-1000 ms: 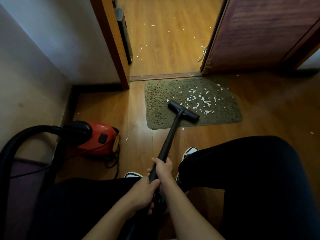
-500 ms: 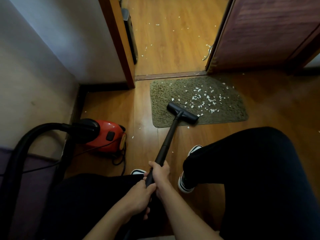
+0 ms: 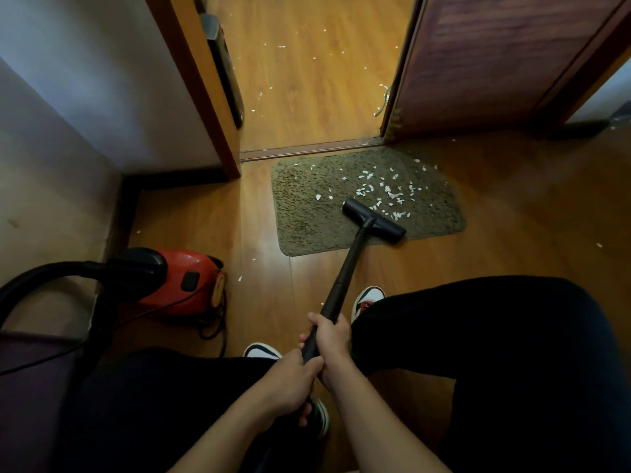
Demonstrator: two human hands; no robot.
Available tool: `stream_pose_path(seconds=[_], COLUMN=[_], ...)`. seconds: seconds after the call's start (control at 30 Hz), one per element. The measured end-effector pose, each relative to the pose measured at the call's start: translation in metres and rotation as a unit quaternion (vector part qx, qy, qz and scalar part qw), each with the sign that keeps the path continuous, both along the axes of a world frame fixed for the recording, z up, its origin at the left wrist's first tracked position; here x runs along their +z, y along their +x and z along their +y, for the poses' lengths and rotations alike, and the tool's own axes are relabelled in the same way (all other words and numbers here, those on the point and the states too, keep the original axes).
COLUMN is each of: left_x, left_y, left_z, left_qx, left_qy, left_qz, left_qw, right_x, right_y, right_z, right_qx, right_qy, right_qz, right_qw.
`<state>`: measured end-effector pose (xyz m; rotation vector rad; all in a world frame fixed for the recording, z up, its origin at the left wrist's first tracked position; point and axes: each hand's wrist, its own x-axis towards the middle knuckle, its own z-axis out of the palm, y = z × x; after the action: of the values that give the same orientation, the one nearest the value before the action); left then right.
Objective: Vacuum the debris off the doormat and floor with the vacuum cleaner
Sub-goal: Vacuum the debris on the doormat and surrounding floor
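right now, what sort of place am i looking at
Most likely a home hallway at a room's doorway: a wood-look floor runs through an open door, a doormat lies at the threshold, and a red canister vacuum cleaner sits by the wall.

Nozzle (image 3: pixel 374 224) on doormat (image 3: pixel 307 213), canister (image 3: pixel 177 281) left, doorway (image 3: pixel 307 80) behind.

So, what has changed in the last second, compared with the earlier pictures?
The black floor nozzle slid rightward along the olive shaggy doormat, closer to the white flakes. Unchanged: left hand and right hand grip the black wand; red canister vacuum stays put.
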<state>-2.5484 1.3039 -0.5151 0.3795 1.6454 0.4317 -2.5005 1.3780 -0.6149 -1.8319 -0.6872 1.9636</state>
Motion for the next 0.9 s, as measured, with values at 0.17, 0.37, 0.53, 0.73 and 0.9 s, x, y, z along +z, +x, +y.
stream_pose_path(seconds=[0.17,0.37,0.53,0.73,0.9], left_x=[-0.005,-0.008,-0.014,-0.023,-0.027], left_y=[0.013,0.029,0.034,0.040,0.036], left_z=[0.040,0.084,0.119,0.155,0.156], left_qx=[-0.034,-0.058,-0.054,-0.050,-0.047], left_qy=[0.032,0.032,0.032,0.027,0.024], left_qz=[0.004,-0.006,-0.007,-0.014,-0.017], left_qw=[0.999,0.998,0.998,0.998,0.998], right_x=[0.002,0.010,0.006,-0.003,-0.010], right_y=[0.019,0.038,0.043,0.053,0.049], right_z=[0.038,0.083,0.120,0.156,0.159], right_qx=[-0.027,-0.047,-0.050,-0.049,-0.055], right_qy=[0.001,0.005,0.007,0.010,0.009], right_qz=[0.002,-0.001,-0.006,-0.008,-0.007], right_qw=[1.000,0.999,0.999,0.999,0.998])
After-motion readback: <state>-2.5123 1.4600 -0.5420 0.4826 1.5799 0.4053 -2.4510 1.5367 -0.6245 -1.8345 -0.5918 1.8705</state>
